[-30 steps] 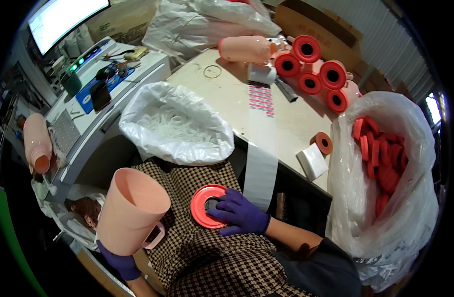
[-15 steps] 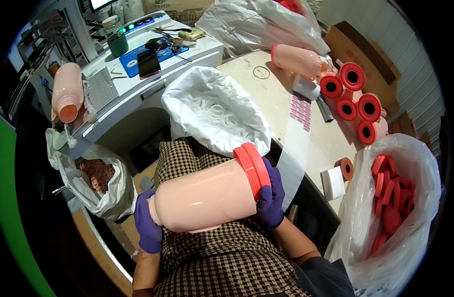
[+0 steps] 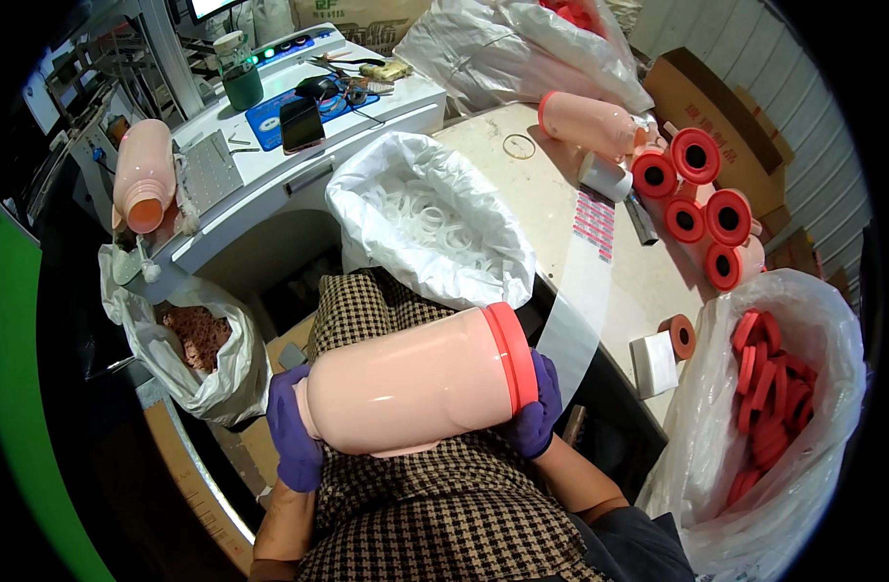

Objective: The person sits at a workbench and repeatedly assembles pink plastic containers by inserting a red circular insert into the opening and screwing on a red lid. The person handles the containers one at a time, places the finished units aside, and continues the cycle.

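Observation:
A large pink plastic bottle (image 3: 405, 383) lies sideways across my lap, its narrow neck to the left and its wide end to the right. A red ring-shaped cap (image 3: 512, 357) sits flush on the wide end. My left hand (image 3: 294, 427), in a purple glove, is wrapped round the neck. Against the red cap is my right hand (image 3: 539, 405), also gloved in purple, with fingers curled over its outer face; part of the fingers is hidden behind the cap. Just beyond the bottle, a white bag (image 3: 342, 209) holds many translucent rings.
To the right stands a clear plastic bag (image 3: 696, 504) of red caps. Several pink bottles with red caps (image 3: 728, 217) lie on the table's far right. Another pink bottle (image 3: 144, 165) lies at the left, above a bag of brown material (image 3: 197, 339). A phone (image 3: 301, 126) rests on the white desk.
The red cap, tilted and partly off the bottle's wide end before, now sits square against it. My right hand has shifted slightly down and right with it.

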### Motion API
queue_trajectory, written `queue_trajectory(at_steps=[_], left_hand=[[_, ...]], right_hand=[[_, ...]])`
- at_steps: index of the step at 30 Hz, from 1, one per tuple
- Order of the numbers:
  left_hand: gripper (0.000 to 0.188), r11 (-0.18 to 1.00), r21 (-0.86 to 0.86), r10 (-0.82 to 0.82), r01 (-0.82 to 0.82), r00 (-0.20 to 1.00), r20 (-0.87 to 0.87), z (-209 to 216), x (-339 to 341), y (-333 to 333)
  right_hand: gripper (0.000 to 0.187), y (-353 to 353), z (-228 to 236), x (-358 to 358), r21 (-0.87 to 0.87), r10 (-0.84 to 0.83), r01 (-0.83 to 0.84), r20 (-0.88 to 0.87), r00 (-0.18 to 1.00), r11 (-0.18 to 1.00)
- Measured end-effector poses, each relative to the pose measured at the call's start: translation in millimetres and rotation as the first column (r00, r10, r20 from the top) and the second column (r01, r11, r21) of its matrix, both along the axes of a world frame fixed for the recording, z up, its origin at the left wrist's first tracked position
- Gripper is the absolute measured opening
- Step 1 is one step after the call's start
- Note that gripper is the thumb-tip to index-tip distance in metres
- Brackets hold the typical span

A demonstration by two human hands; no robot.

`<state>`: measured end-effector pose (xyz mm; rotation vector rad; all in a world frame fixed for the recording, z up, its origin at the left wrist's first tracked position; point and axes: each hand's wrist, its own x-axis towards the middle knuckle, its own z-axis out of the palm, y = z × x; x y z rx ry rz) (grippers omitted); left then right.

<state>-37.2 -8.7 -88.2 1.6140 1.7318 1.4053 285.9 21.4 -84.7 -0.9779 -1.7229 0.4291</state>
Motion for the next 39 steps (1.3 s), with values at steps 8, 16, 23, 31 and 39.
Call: queue_trajectory(at_steps=[8,16,23,31,39], left_hand=[[0.034,0.999,0.034,-0.017,0.010,0.982,0.189,14,12,-14],[0.047,0.991,0.109,-0.109,0.081,0.954,0.279,21,10,-13],[0.042,0.979,0.017,-0.192,0.204,0.887,0.419,3,5,17],[0.063,0.744,0.390,-0.494,0.542,0.054,0.868,15,44,40],[0.044,0.937,-0.073,-0.337,0.343,0.938,0.077,-10,16,38]], right_hand=[[0.063,-9,-13,9,-0.146,0.027,-0.031,-0.028,0.999,0.989],[0.075,-14,-3,-7,-0.377,0.048,-0.269,-0.503,0.863,0.886],[0.058,-6,-26,58,-0.307,0.171,-0.363,-0.509,0.844,0.880],[0.052,-29,-52,114,-0.361,-0.121,-0.015,-0.351,0.929,0.932],[0.066,22,77,344,0.334,-0.719,0.868,-0.490,0.493,0.368]])
